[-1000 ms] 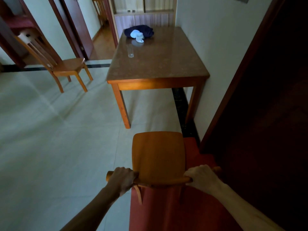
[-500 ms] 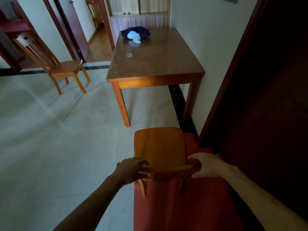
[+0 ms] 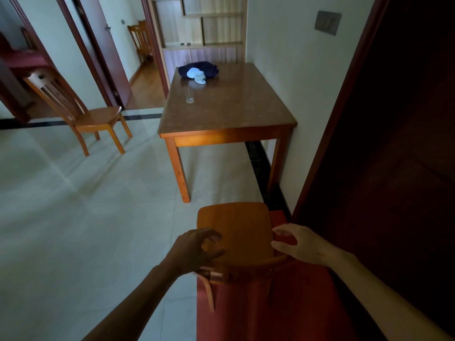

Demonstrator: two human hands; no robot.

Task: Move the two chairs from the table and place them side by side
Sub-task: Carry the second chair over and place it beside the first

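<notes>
A wooden chair (image 3: pixel 236 230) stands right below me, its seat facing the table (image 3: pixel 229 112), partly on a red mat. My left hand (image 3: pixel 197 249) hovers over the left end of its top rail with the fingers spread. My right hand (image 3: pixel 300 244) hovers over the right end, fingers apart too. Neither hand grips the rail. A second wooden chair (image 3: pixel 83 109) stands far left on the tiled floor, a little away from the table's left side, its back toward the left wall.
On the table lie a dark blue cloth (image 3: pixel 199 70) with a white item and a drinking glass (image 3: pixel 189 97). The red mat (image 3: pixel 266 306) covers the floor under me. A dark door (image 3: pixel 394 143) fills the right side; an open doorway (image 3: pixel 145 77) lies behind the table.
Both hands gripped the chair's top rail a second ago; now they have let go and lifted, fingers spread. The chair stands a little farther forward under me.
</notes>
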